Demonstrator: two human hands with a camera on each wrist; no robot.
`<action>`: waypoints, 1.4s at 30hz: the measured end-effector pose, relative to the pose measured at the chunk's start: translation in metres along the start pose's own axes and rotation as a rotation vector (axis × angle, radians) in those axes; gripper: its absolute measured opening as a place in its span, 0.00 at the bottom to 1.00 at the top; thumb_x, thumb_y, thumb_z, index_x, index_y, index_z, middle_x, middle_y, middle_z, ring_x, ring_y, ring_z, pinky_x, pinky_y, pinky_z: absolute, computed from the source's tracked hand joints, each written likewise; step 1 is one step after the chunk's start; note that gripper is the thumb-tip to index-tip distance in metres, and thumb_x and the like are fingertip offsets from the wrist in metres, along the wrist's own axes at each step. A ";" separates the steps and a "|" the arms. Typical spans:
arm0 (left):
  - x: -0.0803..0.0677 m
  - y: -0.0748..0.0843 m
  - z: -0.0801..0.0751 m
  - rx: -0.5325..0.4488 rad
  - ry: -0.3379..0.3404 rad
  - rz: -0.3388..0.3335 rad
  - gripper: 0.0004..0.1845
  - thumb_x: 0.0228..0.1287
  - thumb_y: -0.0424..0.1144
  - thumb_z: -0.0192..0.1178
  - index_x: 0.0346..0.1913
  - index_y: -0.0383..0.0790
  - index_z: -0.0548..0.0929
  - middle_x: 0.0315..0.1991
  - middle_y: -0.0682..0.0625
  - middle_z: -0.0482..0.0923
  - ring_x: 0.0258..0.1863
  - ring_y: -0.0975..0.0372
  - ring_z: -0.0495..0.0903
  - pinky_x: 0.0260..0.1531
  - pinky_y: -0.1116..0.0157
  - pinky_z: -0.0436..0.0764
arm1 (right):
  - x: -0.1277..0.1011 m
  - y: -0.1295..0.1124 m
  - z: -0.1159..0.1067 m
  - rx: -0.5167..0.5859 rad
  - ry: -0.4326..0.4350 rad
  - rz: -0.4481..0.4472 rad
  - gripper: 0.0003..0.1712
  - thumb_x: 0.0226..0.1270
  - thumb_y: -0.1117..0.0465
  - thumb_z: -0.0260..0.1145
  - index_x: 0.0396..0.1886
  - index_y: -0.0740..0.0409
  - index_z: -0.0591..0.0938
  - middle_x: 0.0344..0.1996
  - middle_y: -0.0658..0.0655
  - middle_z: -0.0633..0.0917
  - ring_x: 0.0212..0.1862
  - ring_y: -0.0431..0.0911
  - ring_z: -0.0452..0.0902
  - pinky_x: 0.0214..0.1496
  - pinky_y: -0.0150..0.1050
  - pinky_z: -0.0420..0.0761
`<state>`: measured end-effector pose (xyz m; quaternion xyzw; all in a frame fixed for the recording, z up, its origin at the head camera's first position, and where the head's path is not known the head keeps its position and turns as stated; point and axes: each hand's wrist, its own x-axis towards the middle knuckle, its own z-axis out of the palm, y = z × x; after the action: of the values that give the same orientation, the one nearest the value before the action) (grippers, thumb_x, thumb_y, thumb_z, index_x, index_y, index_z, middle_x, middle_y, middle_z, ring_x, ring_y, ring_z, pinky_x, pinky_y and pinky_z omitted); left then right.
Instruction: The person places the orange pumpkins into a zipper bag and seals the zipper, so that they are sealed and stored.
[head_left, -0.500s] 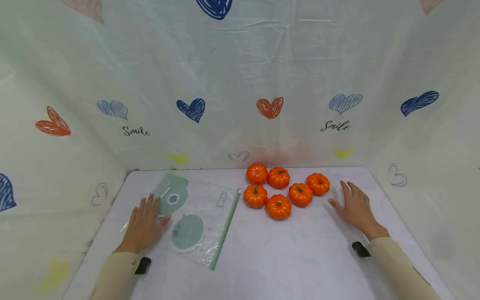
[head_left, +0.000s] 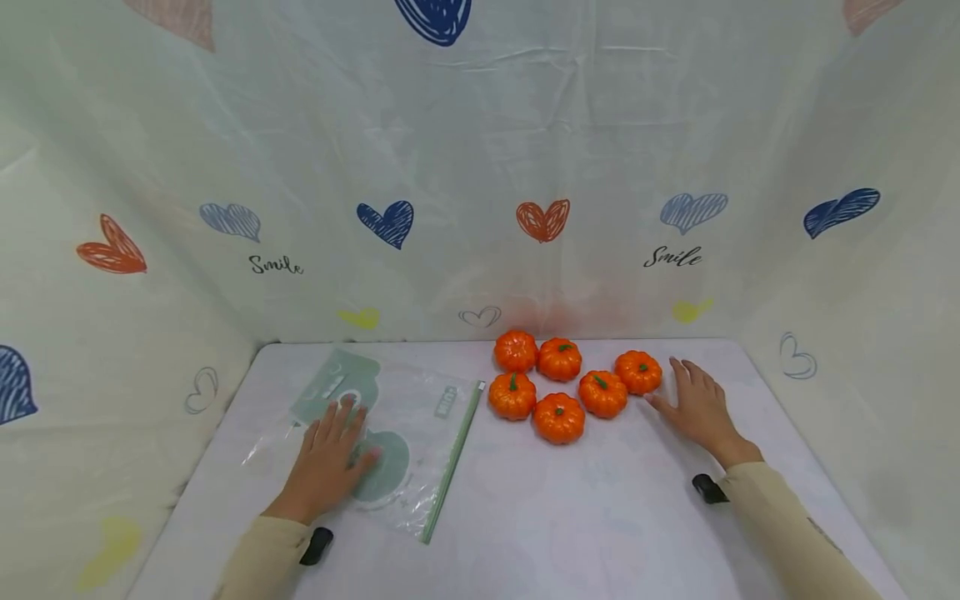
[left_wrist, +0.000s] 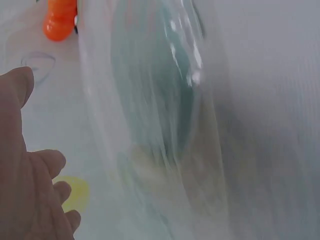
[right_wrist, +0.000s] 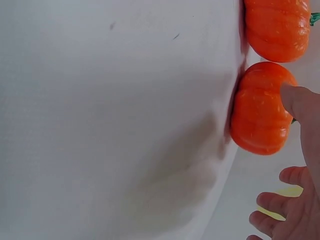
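Pumpkins (head_left: 558,418), six small orange ones with green stems showing on most of them, sit in a loose cluster near the far edge of the white table (head_left: 570,525), to the right of a clear slider zip bag (head_left: 423,433) printed with green shapes. Judging by how things lie, the work is at its very outset: all six pumpkins rest outside the bag, none is lifted, and any gripping is not yet done. The right hand (head_left: 697,412) holds nothing; its thumb stands wide of its fingers just beside the rightmost pumpkin (head_left: 638,372), though contact cannot be told. The left hand (head_left: 322,467), also holding nothing, is spread over the bag's left part; whether it presses on the film is unclear. Along the bag's right side runs a green zip strip (head_left: 452,467), its pale slider (head_left: 482,386) at the far end, and whether the seal is parted does not show. A cloth backdrop (head_left: 465,125) with printed hearts rises close behind the pumpkins, which probably limits reaching round their far side, while the rightmost pumpkin's neighbour (head_left: 602,394) crowds its left.
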<state>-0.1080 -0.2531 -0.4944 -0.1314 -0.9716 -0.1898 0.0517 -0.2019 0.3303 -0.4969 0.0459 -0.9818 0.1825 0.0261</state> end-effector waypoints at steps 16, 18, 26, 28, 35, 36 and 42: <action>-0.010 0.067 0.017 -0.007 -0.200 0.015 0.37 0.76 0.55 0.61 0.78 0.36 0.70 0.81 0.35 0.60 0.80 0.36 0.56 0.75 0.33 0.59 | 0.016 -0.011 0.004 0.006 -0.031 0.008 0.52 0.70 0.51 0.74 0.78 0.77 0.58 0.70 0.83 0.63 0.71 0.79 0.56 0.73 0.78 0.54; -0.013 0.072 0.022 -0.021 -0.220 0.029 0.37 0.77 0.55 0.61 0.78 0.37 0.70 0.81 0.36 0.61 0.80 0.36 0.57 0.74 0.33 0.60 | 0.018 -0.012 0.006 0.003 -0.035 0.012 0.52 0.70 0.51 0.74 0.78 0.77 0.58 0.70 0.83 0.63 0.71 0.79 0.56 0.74 0.78 0.54; -0.018 0.084 0.032 -0.056 -0.277 0.095 0.36 0.77 0.57 0.59 0.79 0.40 0.70 0.80 0.37 0.62 0.78 0.36 0.61 0.72 0.33 0.63 | 0.023 -0.016 0.008 -0.015 -0.040 0.008 0.52 0.71 0.50 0.74 0.77 0.78 0.59 0.70 0.84 0.65 0.70 0.80 0.58 0.74 0.77 0.55; -0.019 0.086 0.034 -0.049 -0.295 0.102 0.35 0.77 0.57 0.60 0.78 0.41 0.71 0.80 0.37 0.62 0.77 0.37 0.62 0.72 0.34 0.64 | 0.024 -0.017 0.009 -0.016 -0.034 0.005 0.52 0.70 0.51 0.74 0.77 0.78 0.59 0.69 0.84 0.66 0.70 0.79 0.59 0.74 0.77 0.56; -0.022 0.096 0.038 0.015 -0.348 0.137 0.32 0.76 0.57 0.61 0.77 0.49 0.75 0.80 0.41 0.63 0.74 0.44 0.66 0.70 0.38 0.68 | 0.027 -0.020 0.010 -0.010 -0.032 0.004 0.49 0.71 0.51 0.73 0.76 0.79 0.61 0.68 0.83 0.67 0.68 0.79 0.61 0.72 0.76 0.58; -0.023 0.098 0.038 0.020 -0.351 0.145 0.31 0.76 0.57 0.61 0.76 0.50 0.76 0.80 0.41 0.63 0.73 0.45 0.67 0.70 0.39 0.69 | 0.027 -0.020 0.010 -0.007 -0.033 0.007 0.49 0.71 0.52 0.73 0.76 0.79 0.61 0.68 0.83 0.67 0.68 0.79 0.61 0.72 0.76 0.58; -0.024 0.102 0.041 0.038 -0.370 0.158 0.29 0.76 0.57 0.61 0.73 0.50 0.79 0.79 0.43 0.65 0.70 0.47 0.71 0.67 0.41 0.73 | 0.027 -0.021 0.011 0.013 -0.032 0.017 0.48 0.71 0.52 0.72 0.76 0.78 0.62 0.67 0.83 0.68 0.67 0.78 0.62 0.71 0.75 0.60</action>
<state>-0.0587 -0.1525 -0.4997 -0.2390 -0.9545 -0.1396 -0.1106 -0.2267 0.3045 -0.4981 0.0404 -0.9812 0.1884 0.0087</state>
